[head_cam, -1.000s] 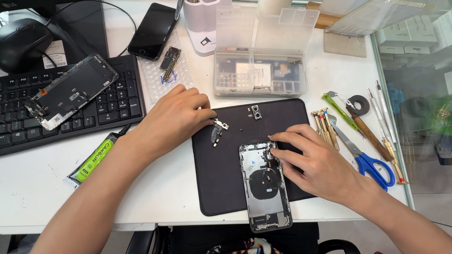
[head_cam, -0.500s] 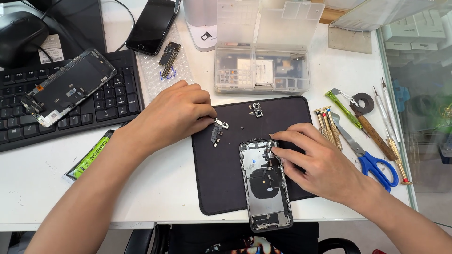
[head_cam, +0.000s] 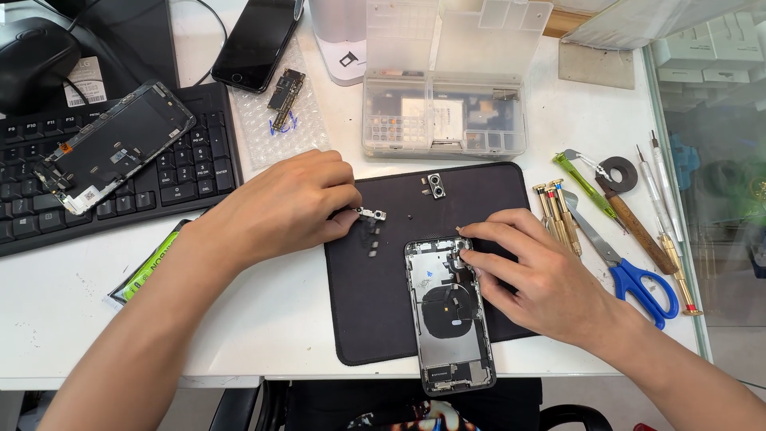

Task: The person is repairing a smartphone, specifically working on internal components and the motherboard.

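Two hands: left hand (head_cam: 291, 203) pinches a small bracket (head_cam: 372, 214) on the mat (head_cam: 367, 319); right hand (head_cam: 538, 275) fingertips press the phone (head_cam: 448, 315) corner.
Phone: open, on mat's right.
Care: steady the phone, lift bracket gently.

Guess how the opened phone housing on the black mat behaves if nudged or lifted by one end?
The opened phone housing lies flat, its lower end past the black mat edge, so a nudge would probably slide it, not tip it. The frame looks stiff and likely lifts without flexing. Its exposed coil and small parts look fragile; the right hand touches its top corner.
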